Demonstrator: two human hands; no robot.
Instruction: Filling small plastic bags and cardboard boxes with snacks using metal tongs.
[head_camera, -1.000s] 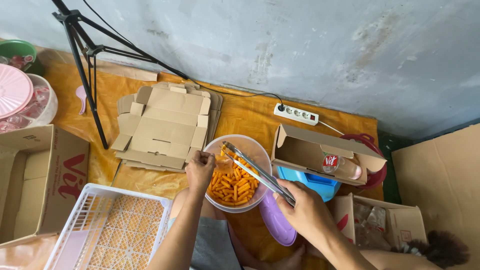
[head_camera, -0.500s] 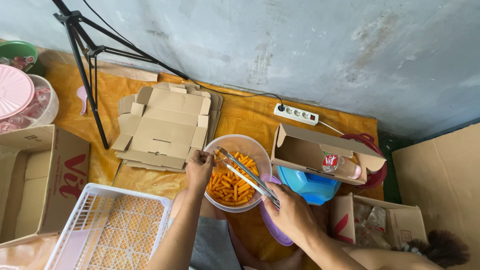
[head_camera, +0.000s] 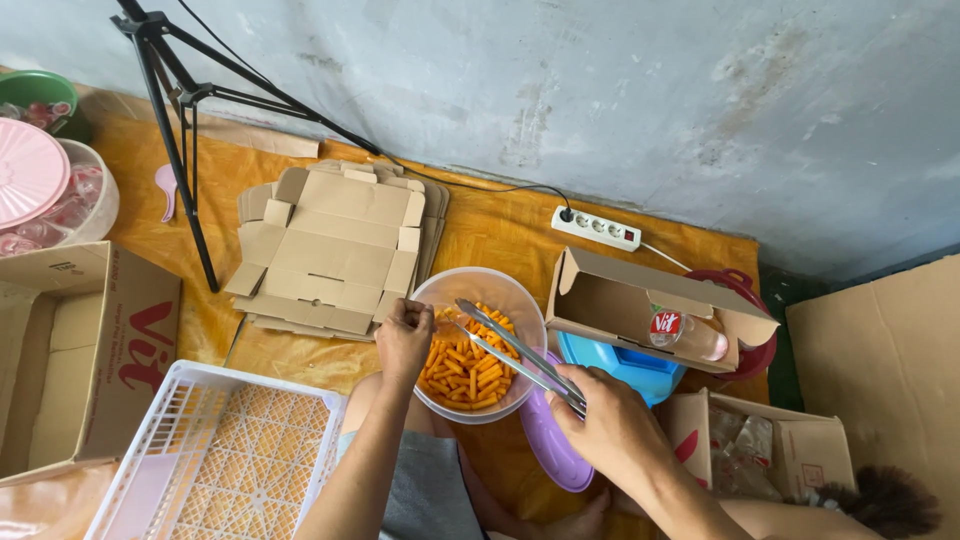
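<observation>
A clear plastic bowl holds several orange snack sticks. My left hand grips the bowl's near left rim. My right hand holds metal tongs whose open tips point into the bowl above the sticks. A purple lid lies just under my right hand, beside the bowl.
A stack of flat cardboard boxes lies behind the bowl. An open small carton stands on a blue tub at right. A white plastic crate and a large cardboard box are at left. A tripod and power strip stand near the wall.
My right hand has drawn in toward the bowl and the tongs have dipped lower over the sticks. My left hand stays on the rim.
</observation>
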